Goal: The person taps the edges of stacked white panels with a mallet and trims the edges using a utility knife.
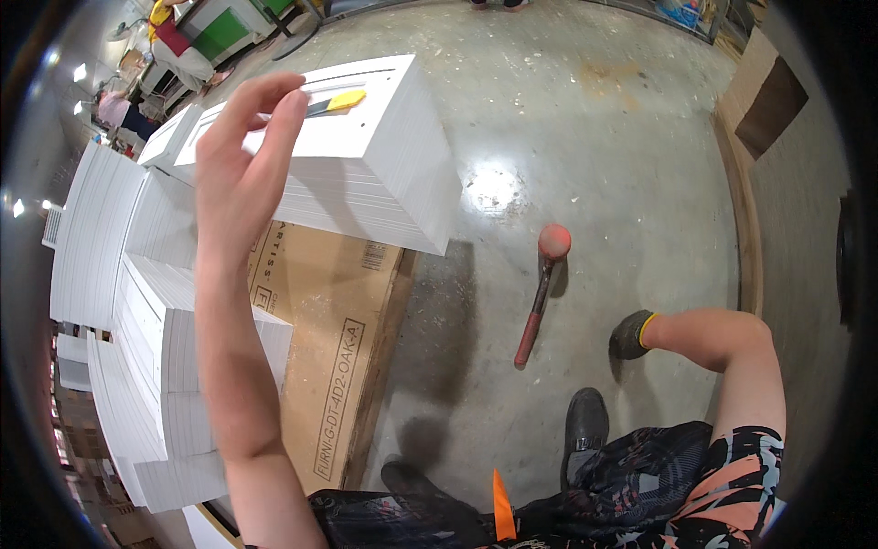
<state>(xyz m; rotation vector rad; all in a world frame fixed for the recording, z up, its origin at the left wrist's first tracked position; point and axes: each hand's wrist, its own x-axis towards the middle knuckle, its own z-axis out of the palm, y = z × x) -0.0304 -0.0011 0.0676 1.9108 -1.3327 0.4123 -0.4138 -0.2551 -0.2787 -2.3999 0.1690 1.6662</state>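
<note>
My left hand [247, 156] is bare and raised over a stack of white panels [393, 137] at the upper left. Its fingers curl round, with thumb and forefinger tips close together; whether anything small is between them does not show. Just right of the thumb is a utility knife [343, 101] with a yellow end, apparently lying on the top panel and partly hidden by the hand. My right hand [631, 336] wears a dark grey glove with a yellow cuff and hangs low at the right, its fingers hidden from view.
A rubber mallet [551, 252] with a reddish head lies on the concrete floor. Below the panels is a flat brown carton [315, 357]; more white stacks [96, 238] stand at left. A board wall [805, 183] rises at right. Two people [174, 46] are in the far left background.
</note>
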